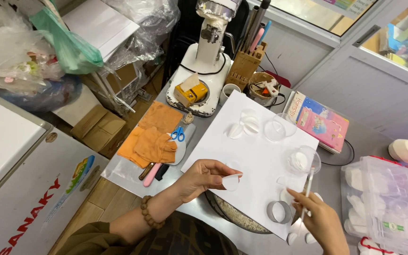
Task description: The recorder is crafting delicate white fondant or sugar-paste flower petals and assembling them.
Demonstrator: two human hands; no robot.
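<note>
Left hand [204, 177]: pinching a white petal [231, 182] over the paper sheet [256, 141], rounded end pointing down, long axis near upright. Right hand [319, 217]: gripping a brush [308, 189], tip pointing up toward the dish [302, 159]. Step judged: brushing petals; next calling for bringing the tip to the petal.

White paper sheet [260, 141], white petal piece [231, 182], orange cloth [154, 137], blue-handled scissors [178, 134], pink book [321, 123]

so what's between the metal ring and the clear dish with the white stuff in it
In the head view, the right hand holds a thin white stick that crosses between the metal ring and the clear dish; otherwise white paper.
</note>
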